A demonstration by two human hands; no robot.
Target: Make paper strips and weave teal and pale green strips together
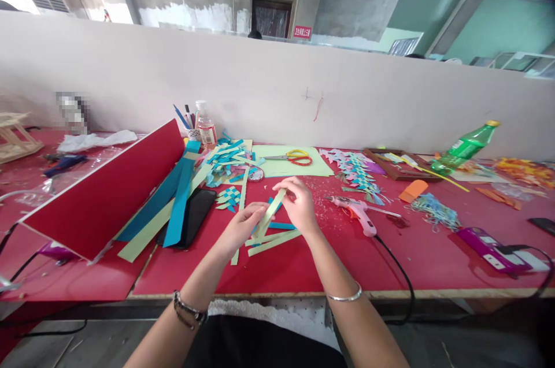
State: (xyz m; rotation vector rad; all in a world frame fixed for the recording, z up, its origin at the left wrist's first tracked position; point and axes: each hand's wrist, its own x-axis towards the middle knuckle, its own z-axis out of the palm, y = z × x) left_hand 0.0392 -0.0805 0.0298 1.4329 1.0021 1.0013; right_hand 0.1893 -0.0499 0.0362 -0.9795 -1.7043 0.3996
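Observation:
Between my two hands, a pale yellow-green paper strip (pixel 272 211) slants above the red tabletop. My left hand (pixel 246 226) pinches its lower part, while my right hand (pixel 298 203) grips the upper end between thumb and fingers. Under the hands lie loose light-green strips (pixel 275 244) and a blue paper strip (pixel 281 226). A small woven piece of blue and pale-green paper (pixel 229 199) rests just left of them. Behind the hands, scissors with yellow and red handles (pixel 299 157) lie on pale green paper sheets (pixel 318 167).
A pink glue gun (pixel 358 212) with a black cord lies to the right, near a purple power strip (pixel 492 249). Leftward are a black phone (pixel 199 215), long blue strips (pixel 180 206) and a red upright board (pixel 113 194). A green bottle (pixel 468 148) leans at the back right.

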